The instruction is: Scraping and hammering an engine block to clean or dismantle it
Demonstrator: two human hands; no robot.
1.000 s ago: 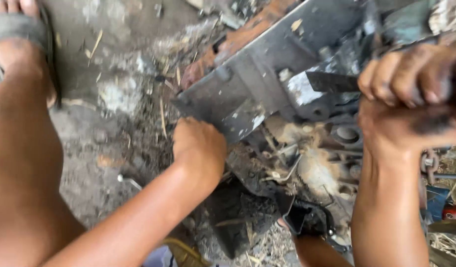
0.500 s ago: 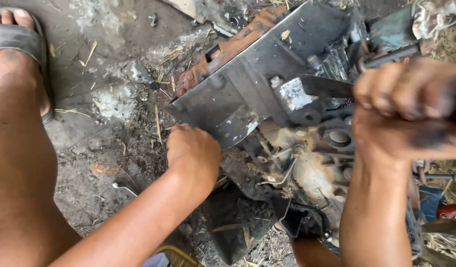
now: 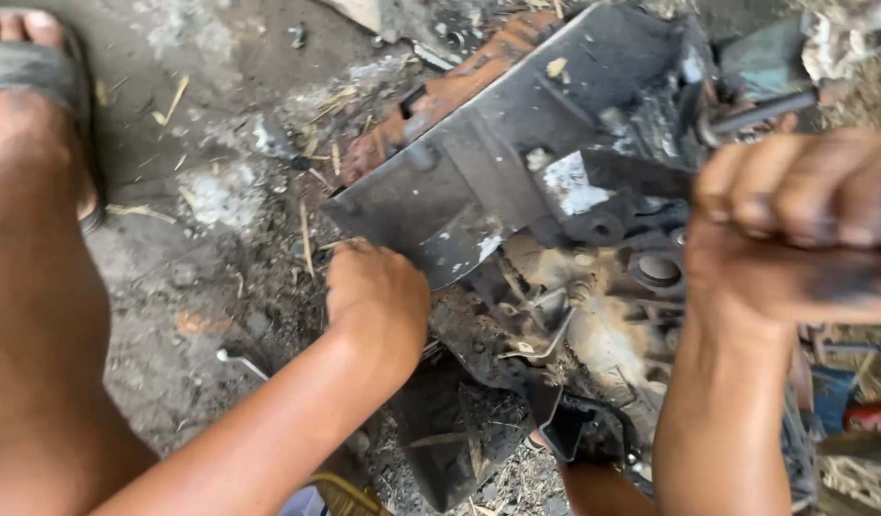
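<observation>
The left hand [image 3: 378,296] is closed, knuckles up, pressed against the lower edge of a dark, greasy metal housing [image 3: 517,162] — it appears to steady or brace the part, though what lies under the fingers cannot be told. The right hand [image 3: 794,239] is clenched in a fist around a dark flat tool [image 3: 641,174], whose blade-like end reaches left onto the housing beside a pale scraped patch [image 3: 572,186]. The housing lies tilted on the dirt ground [image 3: 202,248], resting over a rusty orange casting [image 3: 460,86] and a clutter of oily engine parts [image 3: 593,315]. The step in hand looks like prying or scraping at the housing's face near a round bore — one hand holds, the other works the tool. The next move would call for firm downward bracing with the left hand and controlled leverage from the right, since the greasy surfaces could let the tool slip. A sandalled foot [image 3: 30,96] rests at upper left, well apart from the work.
</observation>
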